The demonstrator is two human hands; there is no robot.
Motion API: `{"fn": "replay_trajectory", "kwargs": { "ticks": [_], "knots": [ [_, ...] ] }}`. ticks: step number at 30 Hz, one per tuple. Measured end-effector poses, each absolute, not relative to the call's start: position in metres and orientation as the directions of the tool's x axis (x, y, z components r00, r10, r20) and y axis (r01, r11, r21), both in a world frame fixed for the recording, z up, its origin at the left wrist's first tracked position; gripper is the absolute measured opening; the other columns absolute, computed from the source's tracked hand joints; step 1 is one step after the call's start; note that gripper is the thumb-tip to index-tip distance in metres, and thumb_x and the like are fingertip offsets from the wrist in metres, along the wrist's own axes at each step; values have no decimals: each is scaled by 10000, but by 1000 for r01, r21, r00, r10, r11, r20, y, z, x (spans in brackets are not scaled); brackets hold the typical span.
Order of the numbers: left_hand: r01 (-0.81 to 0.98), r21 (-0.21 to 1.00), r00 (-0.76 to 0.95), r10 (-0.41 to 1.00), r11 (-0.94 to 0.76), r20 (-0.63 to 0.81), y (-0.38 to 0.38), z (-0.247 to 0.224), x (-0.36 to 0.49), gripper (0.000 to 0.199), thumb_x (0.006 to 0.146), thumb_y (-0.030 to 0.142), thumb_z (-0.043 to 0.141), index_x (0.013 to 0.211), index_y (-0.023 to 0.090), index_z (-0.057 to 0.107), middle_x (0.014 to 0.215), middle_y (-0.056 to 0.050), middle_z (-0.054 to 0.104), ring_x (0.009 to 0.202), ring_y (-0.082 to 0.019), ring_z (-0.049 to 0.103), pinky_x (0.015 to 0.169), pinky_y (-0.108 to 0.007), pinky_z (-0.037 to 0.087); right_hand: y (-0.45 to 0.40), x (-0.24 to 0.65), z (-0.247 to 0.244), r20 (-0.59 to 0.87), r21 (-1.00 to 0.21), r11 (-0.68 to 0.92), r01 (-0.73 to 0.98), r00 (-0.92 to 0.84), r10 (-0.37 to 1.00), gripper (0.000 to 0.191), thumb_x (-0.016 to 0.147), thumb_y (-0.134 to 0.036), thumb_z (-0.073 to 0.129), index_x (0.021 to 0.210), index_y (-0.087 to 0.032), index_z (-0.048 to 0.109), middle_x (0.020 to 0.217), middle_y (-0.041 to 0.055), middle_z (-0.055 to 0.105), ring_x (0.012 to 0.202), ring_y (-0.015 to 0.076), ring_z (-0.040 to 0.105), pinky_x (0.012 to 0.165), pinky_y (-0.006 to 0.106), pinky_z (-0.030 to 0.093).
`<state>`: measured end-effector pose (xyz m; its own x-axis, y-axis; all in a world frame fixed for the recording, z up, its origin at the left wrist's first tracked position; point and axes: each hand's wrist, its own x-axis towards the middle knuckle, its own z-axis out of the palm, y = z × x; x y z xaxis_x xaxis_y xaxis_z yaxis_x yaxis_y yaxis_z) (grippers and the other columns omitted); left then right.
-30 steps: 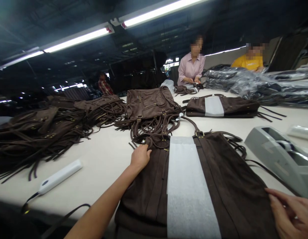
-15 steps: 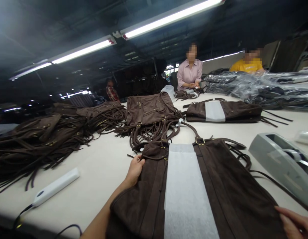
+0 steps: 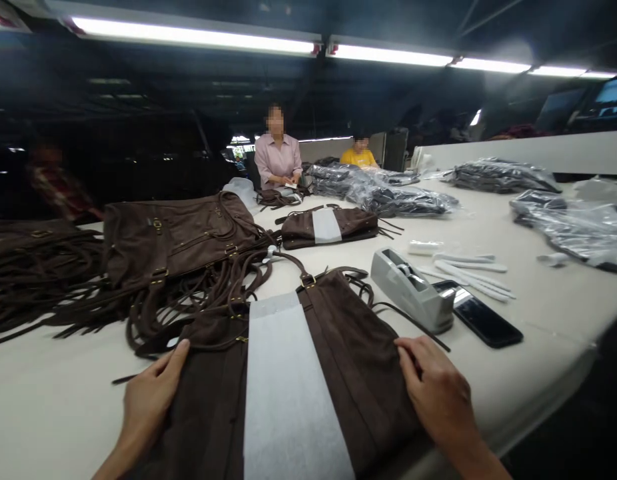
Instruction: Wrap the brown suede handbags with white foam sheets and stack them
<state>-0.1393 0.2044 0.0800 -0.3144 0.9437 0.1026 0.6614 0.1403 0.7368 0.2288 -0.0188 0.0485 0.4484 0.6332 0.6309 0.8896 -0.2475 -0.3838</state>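
Observation:
A dark brown handbag (image 3: 353,340) with a strip of white paper (image 3: 288,373) around its middle lies in front of me. Its strap handle (image 3: 288,257) stretches away toward the far side, with a white wrapped piece on the other strap. My left hand (image 3: 156,393) grips the bag's left edge near the top, thumb uppermost. Pinched at the right edge, the bag's side is between the fingers of my right hand (image 3: 433,380). Some fingertips of both hands are hidden by the bag.
Another paper-banded brown bag (image 3: 358,223) lies beyond, and more brown bags (image 3: 183,233) are piled at left. A tape dispenser (image 3: 411,287), a phone (image 3: 488,317) and white strips (image 3: 473,277) lie at right. Plastic-wrapped goods (image 3: 388,193) and two people (image 3: 277,160) are farther back.
My view has turned right, bringing the phone and white strips into sight. My right hand has moved up along the bag's right edge. The left hand still holds the left edge.

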Motion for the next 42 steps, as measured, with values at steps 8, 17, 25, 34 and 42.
{"fn": "replay_trajectory", "kwargs": {
  "ticks": [8, 17, 25, 34, 42],
  "knots": [
    [816, 556, -291, 944, 160, 156, 220, 91, -128, 354, 743, 501, 477, 729, 213, 682, 666, -88, 633, 744, -307, 580, 654, -347, 409, -20, 229, 43, 689, -365, -210, 907, 415, 594, 335, 1008, -382, 363, 969, -223, 655, 864, 46, 669, 803, 193, 655, 737, 316, 465],
    [669, 743, -119, 986, -9, 120, 217, 81, -133, 318, 763, 370, 380, 810, 220, 657, 842, -24, 725, 912, -221, 668, 755, -243, 482, -17, 251, 28, 749, -238, -128, 963, 266, 607, 309, 968, -420, 425, 1000, -254, 684, 907, 30, 707, 780, 182, 703, 671, 272, 535],
    [621, 780, -233, 968, 74, 93, 220, 69, -140, 350, 811, 458, 472, 764, 180, 679, 752, -38, 722, 835, -263, 672, 700, -291, 468, -15, 242, 38, 715, -385, -202, 901, 429, 552, 404, 941, -522, 394, 865, -260, 693, 819, 17, 715, 600, 162, 674, 510, 261, 501],
    [689, 718, -294, 945, 104, 145, 225, 53, -141, 280, 909, 382, 603, 1039, 135, 612, 1009, -56, 647, 904, -177, 628, 841, -394, 530, -23, 243, 37, 532, -607, -291, 739, 650, 543, 470, 855, -586, 437, 958, -205, 693, 874, 70, 693, 677, 211, 641, 644, 338, 501],
    [753, 566, 61, 891, -336, 449, 207, 64, -134, 379, 923, 177, 447, 1288, 197, 549, 1491, -95, 406, 1428, -247, 298, 1183, -474, 255, -25, 255, 33, 350, -667, -382, 640, 721, 598, 471, 834, -535, 423, 980, -196, 714, 963, 122, 701, 680, 251, 651, 602, 364, 500]
  ]
}}
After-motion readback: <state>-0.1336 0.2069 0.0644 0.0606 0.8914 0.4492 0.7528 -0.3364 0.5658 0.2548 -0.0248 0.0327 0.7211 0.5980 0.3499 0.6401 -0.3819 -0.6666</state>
